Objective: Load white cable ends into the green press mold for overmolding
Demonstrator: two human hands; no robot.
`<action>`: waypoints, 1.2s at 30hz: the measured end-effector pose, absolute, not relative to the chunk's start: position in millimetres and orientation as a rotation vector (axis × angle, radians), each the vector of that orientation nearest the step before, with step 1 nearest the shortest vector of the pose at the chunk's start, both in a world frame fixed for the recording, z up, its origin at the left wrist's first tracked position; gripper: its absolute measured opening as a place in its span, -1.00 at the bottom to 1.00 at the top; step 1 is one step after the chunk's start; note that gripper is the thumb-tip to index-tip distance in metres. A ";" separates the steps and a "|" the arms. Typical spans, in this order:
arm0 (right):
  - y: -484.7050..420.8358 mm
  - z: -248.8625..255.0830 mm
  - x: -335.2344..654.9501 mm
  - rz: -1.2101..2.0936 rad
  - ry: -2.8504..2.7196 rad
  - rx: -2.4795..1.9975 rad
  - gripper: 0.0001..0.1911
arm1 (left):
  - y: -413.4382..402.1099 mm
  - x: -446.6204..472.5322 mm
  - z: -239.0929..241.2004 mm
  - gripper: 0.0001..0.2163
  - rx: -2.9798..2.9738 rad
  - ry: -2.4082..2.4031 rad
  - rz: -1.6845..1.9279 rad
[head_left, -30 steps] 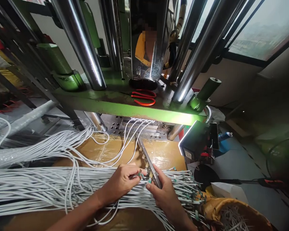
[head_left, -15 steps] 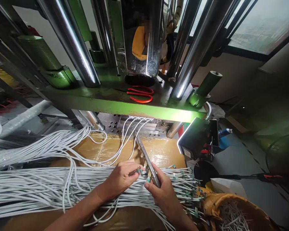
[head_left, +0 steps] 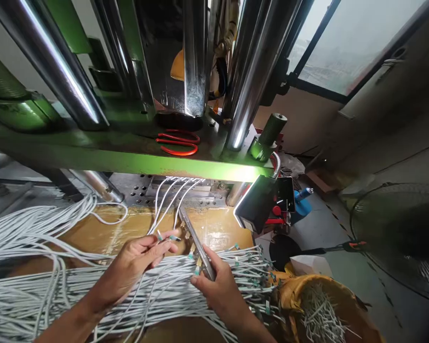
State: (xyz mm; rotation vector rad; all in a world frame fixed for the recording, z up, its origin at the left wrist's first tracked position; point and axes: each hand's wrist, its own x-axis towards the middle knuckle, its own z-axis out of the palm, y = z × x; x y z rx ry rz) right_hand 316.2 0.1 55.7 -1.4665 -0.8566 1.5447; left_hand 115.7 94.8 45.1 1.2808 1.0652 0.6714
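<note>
Pinching thin white cables with teal plug tips (head_left: 163, 236): left hand (head_left: 134, 267), fingertips closed, over tan bench (head_left: 93, 228) centre. Right hand (head_left: 219, 293) clenched round narrow grey metal jig bar (head_left: 195, 243), slanted across white cable bundle (head_left: 93, 290).

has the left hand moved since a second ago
Yes. The left hand has drawn leftward off the slim grey metal strip and up toward the green press plate, pinching teal-tipped white cable ends.
</note>
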 end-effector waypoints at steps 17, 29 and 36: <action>-0.4 47.9 316.0 1.593 -0.810 -1.495 -0.21 | 107.7 133.7 47.1 -0.76 2.122 0.990 0.524; -1.1 42.6 316.3 1.569 -0.810 -1.484 -0.26 | 108.5 131.3 45.7 -0.74 2.217 0.909 0.593; -0.4 50.2 313.6 1.431 -1.006 -1.557 -0.35 | 110.6 136.9 36.1 -0.76 2.162 0.932 0.628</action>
